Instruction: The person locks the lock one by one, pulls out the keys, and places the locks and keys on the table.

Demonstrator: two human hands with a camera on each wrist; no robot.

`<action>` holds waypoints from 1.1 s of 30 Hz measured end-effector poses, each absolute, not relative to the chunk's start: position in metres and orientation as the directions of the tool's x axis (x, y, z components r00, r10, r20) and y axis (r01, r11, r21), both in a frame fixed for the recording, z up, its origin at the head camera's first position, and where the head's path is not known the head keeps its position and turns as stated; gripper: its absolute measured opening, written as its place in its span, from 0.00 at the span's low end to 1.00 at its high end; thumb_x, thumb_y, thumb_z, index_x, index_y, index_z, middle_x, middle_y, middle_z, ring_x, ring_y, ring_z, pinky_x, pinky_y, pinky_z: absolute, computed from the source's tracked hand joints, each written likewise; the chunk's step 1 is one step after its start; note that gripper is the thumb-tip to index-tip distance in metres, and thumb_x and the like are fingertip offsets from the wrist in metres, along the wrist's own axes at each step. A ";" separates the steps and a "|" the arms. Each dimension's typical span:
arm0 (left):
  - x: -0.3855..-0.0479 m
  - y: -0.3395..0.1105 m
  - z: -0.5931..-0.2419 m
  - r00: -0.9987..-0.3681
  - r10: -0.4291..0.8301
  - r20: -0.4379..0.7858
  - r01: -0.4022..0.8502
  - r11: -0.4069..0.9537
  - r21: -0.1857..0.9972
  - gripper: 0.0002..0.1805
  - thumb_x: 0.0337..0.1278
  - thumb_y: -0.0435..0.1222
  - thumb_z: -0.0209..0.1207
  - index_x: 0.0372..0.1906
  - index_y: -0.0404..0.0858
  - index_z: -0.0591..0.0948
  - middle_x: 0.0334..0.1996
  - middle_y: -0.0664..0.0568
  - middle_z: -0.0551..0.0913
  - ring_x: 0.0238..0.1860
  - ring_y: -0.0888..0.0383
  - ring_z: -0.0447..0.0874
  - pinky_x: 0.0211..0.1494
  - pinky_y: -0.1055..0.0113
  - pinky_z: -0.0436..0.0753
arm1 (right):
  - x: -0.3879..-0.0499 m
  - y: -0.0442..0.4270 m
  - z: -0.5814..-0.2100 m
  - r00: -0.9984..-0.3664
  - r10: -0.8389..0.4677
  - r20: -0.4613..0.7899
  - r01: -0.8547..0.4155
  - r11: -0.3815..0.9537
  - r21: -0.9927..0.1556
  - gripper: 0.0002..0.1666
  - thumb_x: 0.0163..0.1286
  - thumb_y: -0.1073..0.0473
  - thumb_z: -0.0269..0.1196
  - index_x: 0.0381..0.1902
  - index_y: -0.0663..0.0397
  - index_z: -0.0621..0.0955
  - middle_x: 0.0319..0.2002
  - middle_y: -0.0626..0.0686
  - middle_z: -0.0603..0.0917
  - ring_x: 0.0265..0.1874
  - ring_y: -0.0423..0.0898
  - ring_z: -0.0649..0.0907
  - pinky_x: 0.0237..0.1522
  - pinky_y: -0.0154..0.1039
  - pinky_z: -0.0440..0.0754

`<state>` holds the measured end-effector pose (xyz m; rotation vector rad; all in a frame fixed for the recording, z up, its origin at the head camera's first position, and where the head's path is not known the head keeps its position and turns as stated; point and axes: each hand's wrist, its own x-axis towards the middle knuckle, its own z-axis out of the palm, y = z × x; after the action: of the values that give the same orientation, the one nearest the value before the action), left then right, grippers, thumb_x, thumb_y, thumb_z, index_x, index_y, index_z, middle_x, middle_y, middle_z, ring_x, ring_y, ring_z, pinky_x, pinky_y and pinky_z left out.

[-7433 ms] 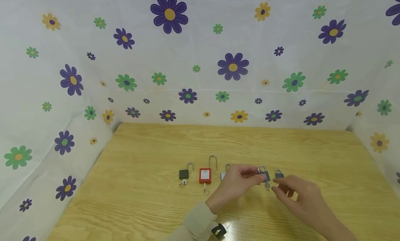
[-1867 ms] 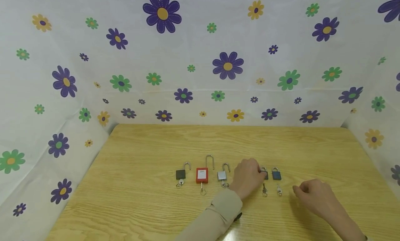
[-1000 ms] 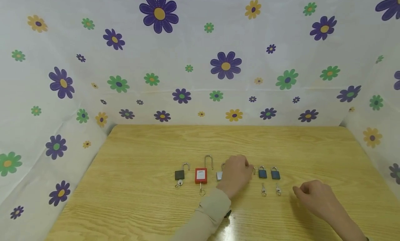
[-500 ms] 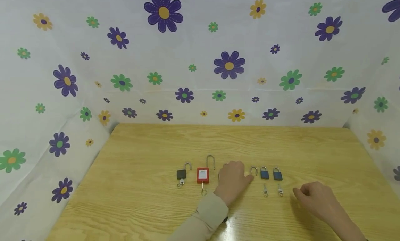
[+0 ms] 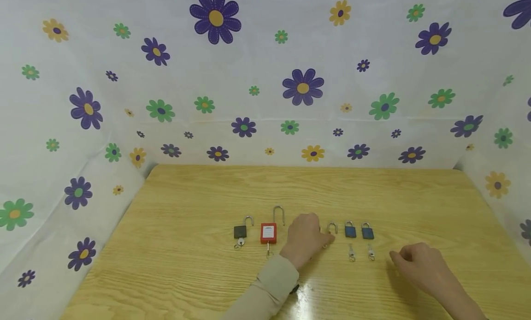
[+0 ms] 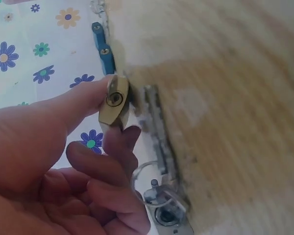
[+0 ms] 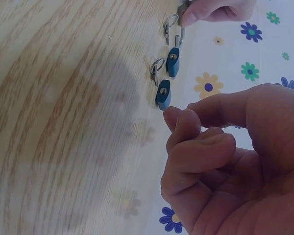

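My left hand [image 5: 304,240] is over the middle of the row of padlocks. In the left wrist view its thumb and a finger pinch a brass padlock [image 6: 113,104], whose raised shackle [image 5: 333,226] shows in the head view. Close by, a silver padlock [image 6: 172,224] has a key and ring at its keyhole; in the head view the hand covers it. Two blue padlocks [image 5: 350,231] stand to the right, shackles down, with separate keys [image 5: 351,252] in front. My right hand [image 5: 423,268] holds nothing, its fingers loosely curled.
Left of my left hand lie a red padlock [image 5: 268,233] with a tall raised shackle and a black padlock [image 5: 240,232], each with a key in it. The wooden table [image 5: 199,278] ends at a flowered cloth [image 5: 249,71] behind.
Since the oldest frame, the blue padlocks' keys have come to lie apart from them and my right hand has drawn away rightward. My left hand has moved left from the blue padlocks.
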<state>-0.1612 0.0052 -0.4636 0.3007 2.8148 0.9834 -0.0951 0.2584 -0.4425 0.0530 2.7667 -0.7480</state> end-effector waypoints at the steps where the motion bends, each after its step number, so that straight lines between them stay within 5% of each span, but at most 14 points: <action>1: -0.161 0.005 -0.463 -0.969 0.238 -0.071 0.141 0.760 0.635 0.39 0.53 0.41 0.75 0.06 0.48 0.55 0.08 0.63 0.47 0.11 0.68 0.44 0.11 0.76 0.49 | -0.095 0.258 -0.443 -0.961 -0.034 -0.274 0.108 0.867 -0.487 0.24 0.77 0.53 0.56 0.18 0.51 0.80 0.15 0.45 0.74 0.19 0.42 0.71 0.25 0.37 0.68; 15: -0.161 -0.003 -0.462 -0.961 0.257 -0.102 0.102 0.673 0.733 0.34 0.60 0.41 0.71 0.07 0.47 0.61 0.05 0.63 0.54 0.09 0.68 0.50 0.13 0.75 0.53 | -0.093 0.258 -0.443 -0.961 -0.036 -0.274 0.110 0.861 -0.497 0.23 0.76 0.53 0.56 0.18 0.51 0.79 0.14 0.45 0.72 0.18 0.43 0.70 0.25 0.38 0.67; 20: -0.165 -0.014 -0.456 -0.976 0.193 -0.096 0.028 0.555 0.831 0.16 0.59 0.48 0.71 0.29 0.40 0.83 0.24 0.58 0.81 0.25 0.65 0.75 0.27 0.71 0.74 | -0.092 0.258 -0.443 -0.962 -0.037 -0.270 0.107 0.860 -0.499 0.24 0.76 0.54 0.57 0.17 0.51 0.77 0.13 0.45 0.70 0.17 0.42 0.69 0.24 0.37 0.66; 24: -0.168 -0.019 -0.451 -0.987 0.128 -0.101 -0.040 0.411 0.911 0.25 0.57 0.52 0.72 0.49 0.36 0.88 0.41 0.52 0.89 0.40 0.62 0.85 0.41 0.66 0.84 | -0.091 0.257 -0.441 -0.966 -0.031 -0.256 0.102 0.866 -0.490 0.24 0.76 0.53 0.56 0.18 0.51 0.78 0.14 0.45 0.72 0.17 0.43 0.70 0.24 0.38 0.66; 33: -0.164 -0.026 -0.439 -0.982 0.161 -0.098 -0.058 0.235 0.970 0.17 0.60 0.43 0.72 0.48 0.36 0.89 0.43 0.49 0.90 0.43 0.58 0.88 0.45 0.65 0.85 | -0.090 0.254 -0.440 -0.976 -0.041 -0.214 0.071 0.870 -0.489 0.25 0.76 0.54 0.57 0.15 0.49 0.73 0.12 0.43 0.67 0.15 0.40 0.66 0.23 0.35 0.64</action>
<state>-0.1637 -0.0255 -0.4387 0.0982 2.3232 1.8373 -0.0898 0.2544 -0.4399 0.0228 2.8248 -0.7502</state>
